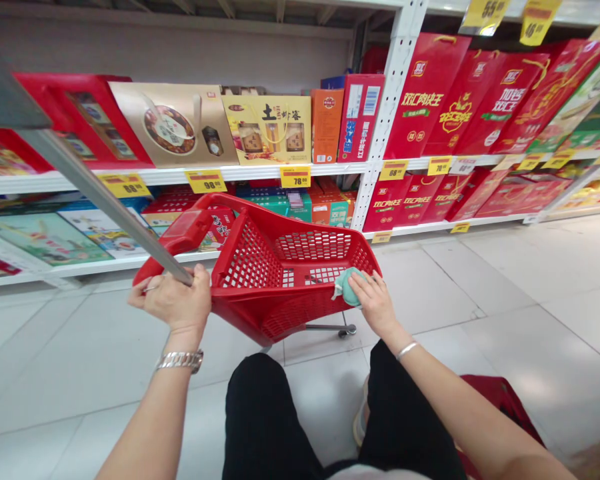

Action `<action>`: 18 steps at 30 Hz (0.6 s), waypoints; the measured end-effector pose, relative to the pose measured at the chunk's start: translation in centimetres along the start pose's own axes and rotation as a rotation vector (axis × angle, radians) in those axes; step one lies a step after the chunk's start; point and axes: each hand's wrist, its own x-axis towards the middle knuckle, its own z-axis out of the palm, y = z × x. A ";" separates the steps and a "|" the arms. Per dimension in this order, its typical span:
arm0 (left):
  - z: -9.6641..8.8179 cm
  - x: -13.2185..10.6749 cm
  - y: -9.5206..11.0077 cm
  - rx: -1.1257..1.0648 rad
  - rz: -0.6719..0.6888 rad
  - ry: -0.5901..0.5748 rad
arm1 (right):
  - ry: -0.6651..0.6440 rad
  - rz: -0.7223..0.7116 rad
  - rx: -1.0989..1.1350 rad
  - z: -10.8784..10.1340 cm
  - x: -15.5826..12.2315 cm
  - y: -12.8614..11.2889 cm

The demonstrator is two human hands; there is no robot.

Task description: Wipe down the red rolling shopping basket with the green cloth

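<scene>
A red plastic shopping cart [250, 297] with perforated basket walls stands tilted in front of my legs. My left hand [177, 297] is closed on its left end, beside the lower end of a grey metal pole [115, 210]. That pole slants up to the upper left; how it joins the cart is hidden. With my right hand [373, 293] I press a folded teal cloth [349, 285] against the cart's near right rim. The fingers lie over the cloth. Inside, the basket shows its bare grid bottom.
White shelves [260, 175] ahead hold gift boxes [173, 127] and red packages [425, 100], with yellow price tags [204, 181] along the edges. A caster wheel [347, 331] sits below the cart. A dark red object [503, 403] lies behind my right arm on the tiled floor [480, 333].
</scene>
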 end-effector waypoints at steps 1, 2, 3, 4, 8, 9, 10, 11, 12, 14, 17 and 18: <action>0.0 -0.1 0.0 -0.001 -0.002 0.002 | -0.026 0.042 -0.009 -0.2 -0.4 1.0; 0.0 -0.1 0.0 0.000 -0.006 0.003 | -0.045 0.086 -0.018 -0.5 -0.6 1.7; 0.1 -0.2 0.0 0.004 -0.010 0.005 | -0.055 0.130 -0.024 -0.8 -0.7 2.3; 0.2 -0.2 0.0 0.009 -0.014 0.008 | -0.053 0.173 -0.022 -1.0 -0.6 2.5; 0.4 -0.3 0.0 0.008 -0.015 0.024 | 0.032 0.251 0.084 -1.8 1.8 0.3; 0.5 -0.3 0.0 0.006 -0.011 0.023 | 0.053 0.233 0.127 -1.8 2.8 -1.0; 0.5 -0.3 -0.1 0.007 -0.009 0.019 | 0.067 0.200 0.171 -1.8 3.9 -2.6; 0.5 -0.3 -0.1 0.008 -0.010 0.014 | 0.071 0.157 0.212 -1.8 5.1 -4.4; 0.5 -0.3 -0.1 0.009 -0.012 0.010 | 0.070 0.109 0.250 -1.6 6.3 -6.3; 0.5 -0.2 -0.1 0.011 -0.017 0.010 | 0.033 0.014 0.317 -1.2 8.4 -10.1; 0.5 -0.1 -0.1 0.021 -0.015 -0.004 | -0.026 -0.104 0.389 -0.2 10.6 -14.5; 0.5 0.0 -0.1 0.026 -0.013 -0.013 | -0.034 -0.123 0.394 0.1 10.9 -15.4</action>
